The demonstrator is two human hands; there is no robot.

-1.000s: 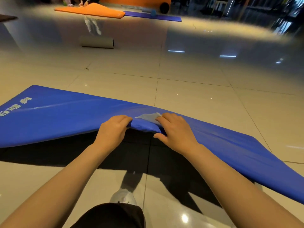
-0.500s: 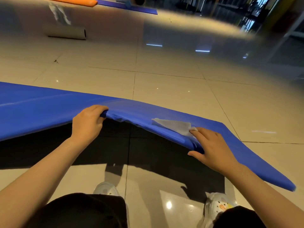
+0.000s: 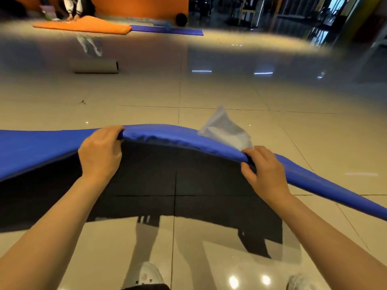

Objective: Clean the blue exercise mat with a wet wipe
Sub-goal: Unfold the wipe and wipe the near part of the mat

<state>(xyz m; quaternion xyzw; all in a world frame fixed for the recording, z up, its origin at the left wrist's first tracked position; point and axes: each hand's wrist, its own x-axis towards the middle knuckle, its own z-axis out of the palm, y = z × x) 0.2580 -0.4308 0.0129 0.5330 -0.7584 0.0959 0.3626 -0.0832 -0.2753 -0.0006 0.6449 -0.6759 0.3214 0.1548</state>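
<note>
Above bare tiled floor [image 3: 209, 91], left hand [image 3: 100, 152] and right hand [image 3: 265, 170] grip the blue exercise mat's [image 3: 41, 147] lifted near edge, the right also pinching the wet wipe [image 3: 226, 132].

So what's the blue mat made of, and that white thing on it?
The blue mat looks like soft foam in a smooth, faintly shiny cover: it bends and sags where both hands lift it. The wet wipe looks like thin, limp, slightly see-through cloth, crumpled into a peak.

head view, looking forward-down, close over floor [image 3: 209, 93]
</note>
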